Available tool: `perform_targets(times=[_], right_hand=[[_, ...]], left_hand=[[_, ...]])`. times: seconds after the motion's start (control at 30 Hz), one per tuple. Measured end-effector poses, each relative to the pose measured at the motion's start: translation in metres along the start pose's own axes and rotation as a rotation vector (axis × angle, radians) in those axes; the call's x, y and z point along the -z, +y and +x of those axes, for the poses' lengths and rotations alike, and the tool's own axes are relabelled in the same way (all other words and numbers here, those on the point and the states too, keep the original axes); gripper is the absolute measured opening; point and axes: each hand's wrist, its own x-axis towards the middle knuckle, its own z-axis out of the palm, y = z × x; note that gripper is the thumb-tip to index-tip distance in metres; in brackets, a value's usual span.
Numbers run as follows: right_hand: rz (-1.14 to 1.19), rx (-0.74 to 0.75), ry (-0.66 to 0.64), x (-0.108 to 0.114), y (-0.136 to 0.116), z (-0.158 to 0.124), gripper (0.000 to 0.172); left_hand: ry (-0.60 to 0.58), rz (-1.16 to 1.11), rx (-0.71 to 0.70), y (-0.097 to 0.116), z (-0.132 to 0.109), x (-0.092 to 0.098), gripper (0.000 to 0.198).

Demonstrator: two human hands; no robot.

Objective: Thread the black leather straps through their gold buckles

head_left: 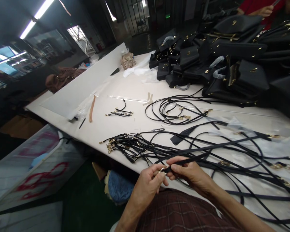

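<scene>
My left hand [151, 180] pinches a small gold metal buckle [161, 170] close to the table's near edge. Right beside it, my right hand [187, 174] grips a black strap [195, 158] whose end meets the buckle; the strap runs off to the right. How the strap passes through the metal is too small to make out. Just beyond my hands lies a tangled bundle of black straps [132, 146] with gold clasps. A coil of thin black straps [164, 111] rests farther back, and a few short straps with clasps [119, 112] lie to its left.
Black handbags [188, 58] are heaped at the back right, where a person in a red sleeve [250, 6] stands. Small snips [158, 129], a dark fabric piece [181, 137] and a tan strip [92, 109] lie on the white table [108, 91]. A blue stool [120, 187] stands below.
</scene>
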Motion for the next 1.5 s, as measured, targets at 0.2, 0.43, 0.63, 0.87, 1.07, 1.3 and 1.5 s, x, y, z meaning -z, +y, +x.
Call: perform_targets(times=[0.2, 0.43, 0.63, 0.87, 1.07, 1.3, 1.5], right_hand=[[-0.174, 0.094, -0.019, -0.007, -0.005, -0.003, 0.032], [-0.388, 0.192, 0.067, -0.015, -0.006, -0.006, 0.021], [-0.752, 0.384, 0.104, -0.020, -0.002, -0.015, 0.011], [-1.027, 0.610, -0.201, -0.017, -0.011, -0.025, 0.036], [-0.888, 0.390, -0.038, -0.024, -0.022, -0.007, 0.016], [-0.744, 0.313, -0.106, -0.027, 0.008, -0.002, 0.021], [-0.500, 0.385, 0.042, -0.022, 0.023, 0.004, 0.036]], left_hand=[[0.061, 0.174, -0.092, 0.016, -0.006, -0.005, 0.029], [0.117, 0.341, -0.140, 0.017, -0.014, -0.009, 0.034], [0.150, 0.375, -0.114, 0.015, -0.013, -0.010, 0.041], [0.135, 0.258, -0.121, 0.009, -0.011, -0.003, 0.045], [-0.008, 0.110, -0.137, 0.009, -0.012, 0.000, 0.071], [-0.203, -0.198, -0.072, 0.007, -0.013, 0.000, 0.091], [-0.084, -0.318, -0.157, 0.014, -0.015, 0.007, 0.073]])
